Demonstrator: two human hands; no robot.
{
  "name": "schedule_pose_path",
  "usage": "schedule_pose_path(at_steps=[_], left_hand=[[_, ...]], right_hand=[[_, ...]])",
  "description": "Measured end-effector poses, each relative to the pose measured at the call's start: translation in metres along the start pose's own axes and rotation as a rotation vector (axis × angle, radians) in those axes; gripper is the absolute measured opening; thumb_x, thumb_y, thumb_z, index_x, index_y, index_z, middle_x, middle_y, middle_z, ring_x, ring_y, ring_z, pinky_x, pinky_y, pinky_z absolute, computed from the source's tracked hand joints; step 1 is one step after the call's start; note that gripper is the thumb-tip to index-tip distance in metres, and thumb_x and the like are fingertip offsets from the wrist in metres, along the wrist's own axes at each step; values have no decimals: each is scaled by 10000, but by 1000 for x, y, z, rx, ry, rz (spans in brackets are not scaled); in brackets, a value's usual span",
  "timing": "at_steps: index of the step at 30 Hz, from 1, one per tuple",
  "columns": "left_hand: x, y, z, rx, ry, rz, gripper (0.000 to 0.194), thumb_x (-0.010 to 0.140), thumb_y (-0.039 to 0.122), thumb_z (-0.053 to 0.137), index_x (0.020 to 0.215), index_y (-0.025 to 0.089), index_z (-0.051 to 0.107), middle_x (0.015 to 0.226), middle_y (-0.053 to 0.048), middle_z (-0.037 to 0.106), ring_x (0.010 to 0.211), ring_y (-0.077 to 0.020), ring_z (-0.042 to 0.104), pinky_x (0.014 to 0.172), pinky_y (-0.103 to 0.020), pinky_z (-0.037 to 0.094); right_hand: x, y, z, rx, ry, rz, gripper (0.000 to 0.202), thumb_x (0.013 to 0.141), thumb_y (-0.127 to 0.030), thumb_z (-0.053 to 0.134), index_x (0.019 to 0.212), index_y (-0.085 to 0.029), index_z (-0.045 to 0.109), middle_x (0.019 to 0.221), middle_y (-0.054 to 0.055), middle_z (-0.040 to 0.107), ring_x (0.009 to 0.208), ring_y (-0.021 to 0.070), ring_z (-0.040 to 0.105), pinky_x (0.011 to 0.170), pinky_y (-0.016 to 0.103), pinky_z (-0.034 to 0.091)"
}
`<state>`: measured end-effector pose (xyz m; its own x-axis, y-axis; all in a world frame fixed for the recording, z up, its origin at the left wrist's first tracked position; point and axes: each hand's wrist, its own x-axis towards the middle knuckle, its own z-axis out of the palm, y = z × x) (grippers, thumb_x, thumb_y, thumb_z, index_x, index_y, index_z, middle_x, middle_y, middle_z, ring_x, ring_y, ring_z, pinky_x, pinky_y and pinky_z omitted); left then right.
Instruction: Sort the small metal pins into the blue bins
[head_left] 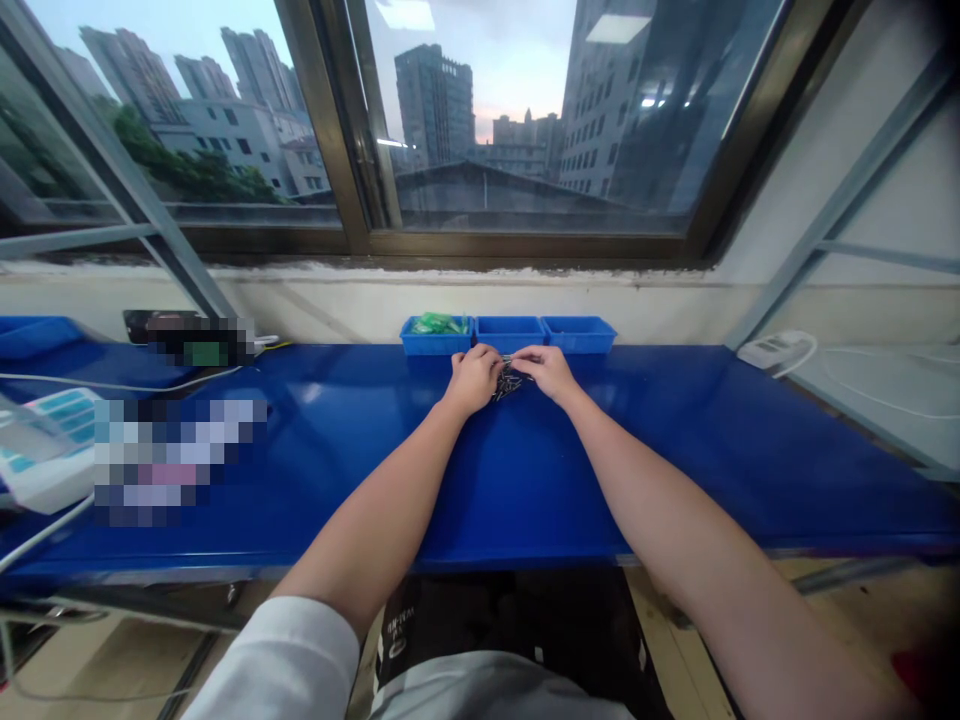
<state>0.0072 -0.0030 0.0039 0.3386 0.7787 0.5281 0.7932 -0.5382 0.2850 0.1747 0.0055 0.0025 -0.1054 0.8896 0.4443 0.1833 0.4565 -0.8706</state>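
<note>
A small pile of thin, dark metal pieces that look like screws (pixel 508 384) lies on the blue tabletop (pixel 517 490), between my two hands. My left hand (pixel 475 380) rests at the pile's left side with its fingers curled in towards it. On the opposite side, my right hand (pixel 549 374) has thumb and fingers pinched together at the pile's upper right edge. What either set of fingertips holds is too small to make out. Just beyond the hands stand a blue bin with green packets (pixel 437 326), a middle blue bin (pixel 510 331) and a right blue bin (pixel 579 334).
A white device with teal keys (pixel 52 440) stands at the left, beside a blurred-out item (pixel 176 460). Cables run along the left side. A white power strip (pixel 772 348) is at the far right. Grey metal posts (pixel 832 210) flank the table below the window.
</note>
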Motion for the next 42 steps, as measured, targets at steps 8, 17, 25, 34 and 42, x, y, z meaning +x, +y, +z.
schedule_pose_path(at_steps=[8,17,25,34,42], left_hand=[[-2,1,-1,-5,7,-1,241,929,342,413,1043,233,595,1160,-60,589,1109,-210,511,910,-389,307],[-3,-3,2,31,27,-155,320,913,353,421,1195,224,502,1250,-108,541,1170,-248,481,947,-421,329],[-2,-10,7,5,1,-251,304,896,352,432,1162,238,523,1247,-118,529,1183,-283,474,945,-476,347],[-4,-9,7,4,-97,-255,417,883,476,422,1192,214,515,1261,-135,513,1191,-303,466,957,-500,351],[-5,-8,7,17,-182,-202,531,861,571,399,1229,201,498,1291,-148,491,1217,-311,446,972,-512,338]], right_hand=[[1,0,-3,37,13,36,226,640,-352,679,755,-163,726,724,55,705,691,192,624,671,321,487],[4,9,-16,-216,182,-37,274,697,-271,601,931,-178,708,916,61,714,857,214,627,845,366,470],[9,11,-13,-729,285,-96,485,737,-349,591,1193,-187,614,1083,109,646,1085,310,442,962,480,344],[9,19,-13,-806,124,-24,713,699,-340,630,1372,-225,423,1467,90,344,1161,346,368,940,515,343],[4,12,-20,-753,-53,83,151,657,-268,641,781,-196,690,787,56,665,729,202,583,707,321,451]])
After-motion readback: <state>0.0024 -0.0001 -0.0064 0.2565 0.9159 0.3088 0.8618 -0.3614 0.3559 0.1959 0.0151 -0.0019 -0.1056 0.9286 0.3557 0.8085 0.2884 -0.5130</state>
